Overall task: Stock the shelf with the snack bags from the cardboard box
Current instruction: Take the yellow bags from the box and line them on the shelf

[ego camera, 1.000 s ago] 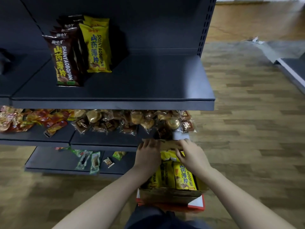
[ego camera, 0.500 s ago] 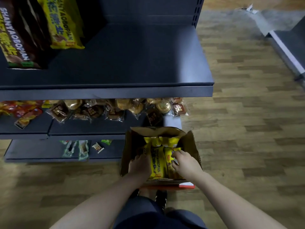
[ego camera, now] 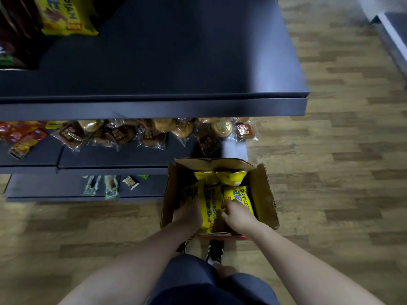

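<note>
**Both hands down in the box, top shelf waiting**

At far left, the top shelf carries a brown snack bag and, just beside it, a yellow shelved bag; most of the shelf board to their right is bare. Below it, a middle shelf holds clear-wrapped pastries.

Further right, on the floor, stands the open cardboard box with yellow snack bags upright inside. The left hand has its fingers curled around the leftmost bag, which tilts away from its neighbours. The middle bag stands between the two hands. The right hand pinches the lower part of the right bag.

The likely risk lies in the lift: the bags are packed close, so pulling two at once could drag the middle one out or crush the contents. A slick, puffy bag may also slip from the pinch, and the shelf edge overhead could catch a bag on the way up.
</note>
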A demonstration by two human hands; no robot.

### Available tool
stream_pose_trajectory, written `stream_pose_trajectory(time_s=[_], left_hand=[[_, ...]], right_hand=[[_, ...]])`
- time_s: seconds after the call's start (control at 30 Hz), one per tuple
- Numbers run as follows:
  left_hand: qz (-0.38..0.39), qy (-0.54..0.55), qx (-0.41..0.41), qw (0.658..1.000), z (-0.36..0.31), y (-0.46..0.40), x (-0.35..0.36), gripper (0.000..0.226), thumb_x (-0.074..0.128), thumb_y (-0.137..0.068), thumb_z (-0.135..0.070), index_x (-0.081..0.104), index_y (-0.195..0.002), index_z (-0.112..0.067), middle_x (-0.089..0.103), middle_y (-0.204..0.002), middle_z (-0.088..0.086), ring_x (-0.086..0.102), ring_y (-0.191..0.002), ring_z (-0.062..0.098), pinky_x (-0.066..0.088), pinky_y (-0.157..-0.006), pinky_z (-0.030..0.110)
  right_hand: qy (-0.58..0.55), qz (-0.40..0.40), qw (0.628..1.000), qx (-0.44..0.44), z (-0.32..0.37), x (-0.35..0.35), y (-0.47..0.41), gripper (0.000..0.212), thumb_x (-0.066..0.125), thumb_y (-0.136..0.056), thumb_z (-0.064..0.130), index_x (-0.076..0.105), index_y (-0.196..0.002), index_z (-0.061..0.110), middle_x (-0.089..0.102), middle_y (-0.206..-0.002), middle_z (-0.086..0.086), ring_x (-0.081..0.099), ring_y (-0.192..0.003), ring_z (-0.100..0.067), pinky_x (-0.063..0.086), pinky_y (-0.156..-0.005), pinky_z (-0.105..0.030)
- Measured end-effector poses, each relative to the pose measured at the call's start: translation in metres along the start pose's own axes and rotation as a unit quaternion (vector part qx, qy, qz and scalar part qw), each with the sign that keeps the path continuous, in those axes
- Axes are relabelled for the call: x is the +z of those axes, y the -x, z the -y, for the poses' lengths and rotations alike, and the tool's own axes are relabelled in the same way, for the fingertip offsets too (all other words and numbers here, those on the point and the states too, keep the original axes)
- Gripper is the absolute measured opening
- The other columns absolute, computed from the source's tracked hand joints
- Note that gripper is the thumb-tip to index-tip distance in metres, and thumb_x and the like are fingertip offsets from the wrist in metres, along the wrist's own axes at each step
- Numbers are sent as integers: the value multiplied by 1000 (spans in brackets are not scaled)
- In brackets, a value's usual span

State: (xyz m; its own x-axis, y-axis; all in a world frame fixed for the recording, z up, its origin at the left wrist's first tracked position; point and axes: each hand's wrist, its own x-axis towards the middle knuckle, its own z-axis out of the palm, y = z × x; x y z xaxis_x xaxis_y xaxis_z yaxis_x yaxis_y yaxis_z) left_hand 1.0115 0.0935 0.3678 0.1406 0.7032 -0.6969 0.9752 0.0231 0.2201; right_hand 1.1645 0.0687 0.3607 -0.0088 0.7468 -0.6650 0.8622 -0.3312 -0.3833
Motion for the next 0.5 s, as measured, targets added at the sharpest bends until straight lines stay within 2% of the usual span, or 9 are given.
stream_pose_trajectory(time_s=[0.17,0.3,0.4,0.5], left_hand=[[10,-4,-18,1000,-2,-11,9,50,39,-96,-17,22,-143,-19,5,-154,11,15,-139,34,35,-102,46],[3,-5,-26,1000,-5,-15,14,56,43,-97,-28,16,-145,-17,7,-153,13,16,-139,33,39,-99,44],[-12,-1,-29,1000,-6,-18,18,61,46,-96,-33,15,-145,-15,12,-149,13,21,-137,31,42,-96,42],[0,9,-37,999,-6,-22,20,67,45,-97,-32,6,-148,-13,0,-154,14,11,-142,32,37,-103,41]], right_hand=[[-60,16,998,5,15,14,-18,39,50,-92,19,47,-129,5,44,-130,-19,45,-121,-33,39,-98,-31],[-75,-9,997,-4,21,21,-32,38,48,-90,9,47,-128,1,43,-134,-22,42,-123,-36,34,-98,-29],[-54,-27,998,-27,18,28,-42,53,51,-88,10,38,-138,2,36,-142,-22,38,-127,-37,31,-102,-30],[1,-32,999,-27,20,39,-49,65,56,-86,18,29,-143,7,31,-143,-21,36,-126,-37,34,-102,-33]])
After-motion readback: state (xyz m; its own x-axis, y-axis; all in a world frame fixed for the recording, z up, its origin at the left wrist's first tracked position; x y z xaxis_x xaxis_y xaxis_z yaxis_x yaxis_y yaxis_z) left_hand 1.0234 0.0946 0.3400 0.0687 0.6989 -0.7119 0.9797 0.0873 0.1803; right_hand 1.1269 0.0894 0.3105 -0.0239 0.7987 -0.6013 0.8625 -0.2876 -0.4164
